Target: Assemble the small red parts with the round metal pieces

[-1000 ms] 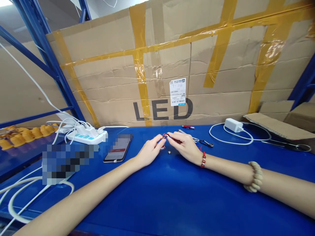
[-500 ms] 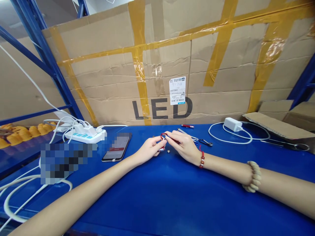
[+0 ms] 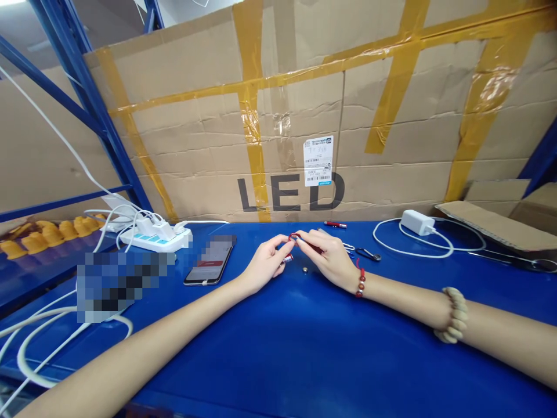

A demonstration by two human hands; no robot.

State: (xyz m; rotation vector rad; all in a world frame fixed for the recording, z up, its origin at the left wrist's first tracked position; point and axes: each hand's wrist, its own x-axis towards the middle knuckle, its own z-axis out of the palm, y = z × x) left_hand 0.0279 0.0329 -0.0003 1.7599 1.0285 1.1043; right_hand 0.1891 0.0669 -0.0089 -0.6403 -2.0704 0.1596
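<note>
The fingertips of my left hand (image 3: pixel 264 264) and my right hand (image 3: pixel 329 259) meet over the blue table, both closed. A thin red cord (image 3: pixel 294 235) arches between them, and the fingers of my right hand pinch it. From under the thumb of my left hand sticks out a small red cylinder with a silvery end (image 3: pixel 286 259), held in the curled fingers. My left thumb and forefinger also come together at the cord. A small round metal piece (image 3: pixel 305 270) lies on the table just below the hands.
A red pen-like stick (image 3: pixel 335 224) and a black carabiner (image 3: pixel 368 254) lie beyond my right hand. To the left are a phone (image 3: pixel 211 261) and a white power strip (image 3: pixel 156 239) with cables. A white charger (image 3: pixel 416 222) stands right; a cardboard box (image 3: pixel 209 151) backs the table.
The view has shifted slightly, so everything sits a little further right. My left thumb has moved up towards the cord, and more of the red cylinder shows beneath it.
</note>
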